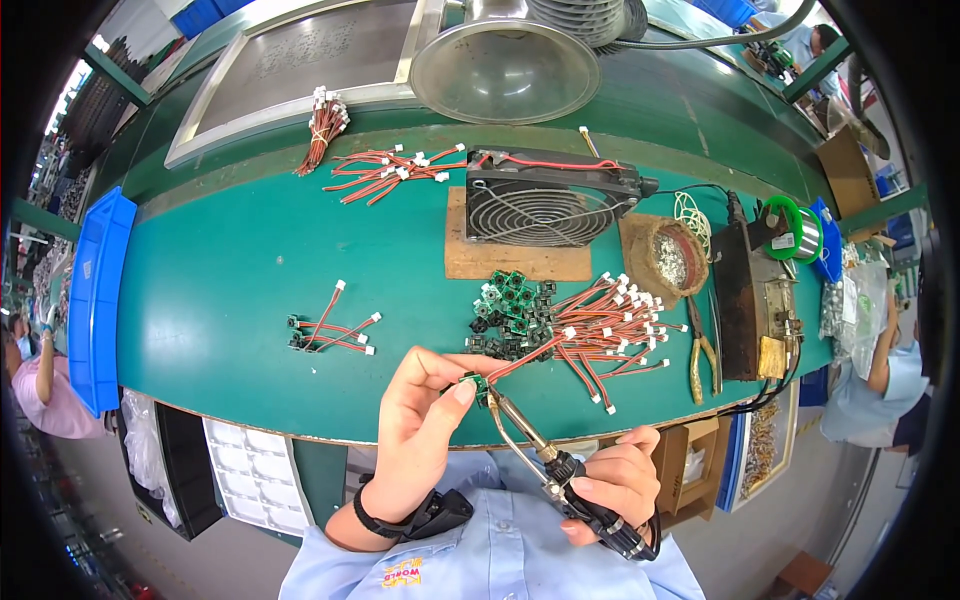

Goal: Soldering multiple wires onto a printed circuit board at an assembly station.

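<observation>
I see a small green circuit board (473, 384) with a red wire lead (525, 353) pinched in my left hand (420, 425) above the near edge of the green surface (240, 280). My right hand (610, 485) grips a soldering iron (530, 435), its tip touching the board. Just beyond lie a heap of green boards (510, 310) and red leads (615, 325), with pliers (703, 350) to the right

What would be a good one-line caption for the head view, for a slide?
Left hand holds a small green circuit board with red wires while the right hand applies a soldering iron above a green workbench.
</observation>
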Demonstrator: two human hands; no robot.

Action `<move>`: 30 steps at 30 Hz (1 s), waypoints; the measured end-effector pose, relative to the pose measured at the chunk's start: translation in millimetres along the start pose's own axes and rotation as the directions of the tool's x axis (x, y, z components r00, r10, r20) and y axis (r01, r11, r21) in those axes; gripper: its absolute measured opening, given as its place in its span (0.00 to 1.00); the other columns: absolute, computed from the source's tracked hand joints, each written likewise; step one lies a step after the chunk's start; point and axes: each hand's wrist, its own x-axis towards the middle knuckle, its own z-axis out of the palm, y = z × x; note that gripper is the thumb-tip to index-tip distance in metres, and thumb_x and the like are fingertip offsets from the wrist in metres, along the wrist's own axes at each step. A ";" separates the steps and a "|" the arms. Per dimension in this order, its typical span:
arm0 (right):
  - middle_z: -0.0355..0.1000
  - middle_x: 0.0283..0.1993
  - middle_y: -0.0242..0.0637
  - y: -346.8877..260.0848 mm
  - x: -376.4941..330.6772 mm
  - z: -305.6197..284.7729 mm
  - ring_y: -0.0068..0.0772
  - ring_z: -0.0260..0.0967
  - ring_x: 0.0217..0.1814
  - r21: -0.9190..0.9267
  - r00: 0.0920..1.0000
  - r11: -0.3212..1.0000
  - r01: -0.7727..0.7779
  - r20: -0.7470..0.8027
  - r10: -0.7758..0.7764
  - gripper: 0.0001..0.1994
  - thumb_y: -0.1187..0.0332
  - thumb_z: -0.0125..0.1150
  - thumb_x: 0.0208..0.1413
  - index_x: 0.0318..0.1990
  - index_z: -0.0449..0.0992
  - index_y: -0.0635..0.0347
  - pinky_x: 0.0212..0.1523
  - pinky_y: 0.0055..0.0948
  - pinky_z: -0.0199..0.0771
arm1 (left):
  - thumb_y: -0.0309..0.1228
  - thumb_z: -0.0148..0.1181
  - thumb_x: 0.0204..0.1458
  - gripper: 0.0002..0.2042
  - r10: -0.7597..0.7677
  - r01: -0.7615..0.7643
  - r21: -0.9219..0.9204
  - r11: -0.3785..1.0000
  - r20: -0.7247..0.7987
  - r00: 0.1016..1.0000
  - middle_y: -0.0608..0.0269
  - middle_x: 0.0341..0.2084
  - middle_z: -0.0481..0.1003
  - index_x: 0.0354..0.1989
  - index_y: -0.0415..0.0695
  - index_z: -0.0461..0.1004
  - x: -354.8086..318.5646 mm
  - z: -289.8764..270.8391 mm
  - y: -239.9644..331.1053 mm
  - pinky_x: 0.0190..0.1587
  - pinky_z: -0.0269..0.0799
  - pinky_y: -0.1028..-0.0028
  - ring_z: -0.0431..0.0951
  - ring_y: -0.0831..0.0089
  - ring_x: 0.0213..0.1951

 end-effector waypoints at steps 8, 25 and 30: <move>0.70 0.28 0.24 -3.1 -0.8 -2.3 0.23 0.67 0.28 -0.032 0.999 0.999 0.014 0.030 -0.013 0.20 0.56 0.70 0.36 0.40 0.76 0.49 0.43 0.29 0.54 | 0.26 0.49 0.52 0.04 -0.036 0.037 0.016 0.999 -0.074 0.997 0.46 0.38 0.74 0.30 0.40 0.62 0.1 8.9 5.2 0.51 0.62 0.67 0.72 0.67 0.42; 0.70 0.26 0.41 14.1 -1.8 7.3 0.28 0.67 0.25 0.370 0.594 0.789 -0.490 -0.521 0.613 0.13 0.78 0.54 0.53 0.45 0.62 0.62 0.38 0.23 0.69 | 0.25 0.49 0.53 0.03 0.028 -0.029 -0.007 1.000 -0.101 0.995 0.46 0.38 0.74 0.31 0.40 0.62 0.4 -4.1 4.9 0.49 0.63 0.68 0.71 0.69 0.41; 0.74 0.29 0.40 23.2 4.3 24.6 0.30 0.68 0.27 0.114 0.807 0.875 -0.471 -0.345 0.479 0.14 0.83 0.59 0.47 0.39 0.64 0.60 0.29 0.24 0.68 | 0.29 0.50 0.50 0.06 0.013 -0.016 -0.023 1.000 -0.121 0.993 0.47 0.33 0.73 0.30 0.40 0.62 -5.1 3.3 11.8 0.47 0.62 0.68 0.70 0.67 0.37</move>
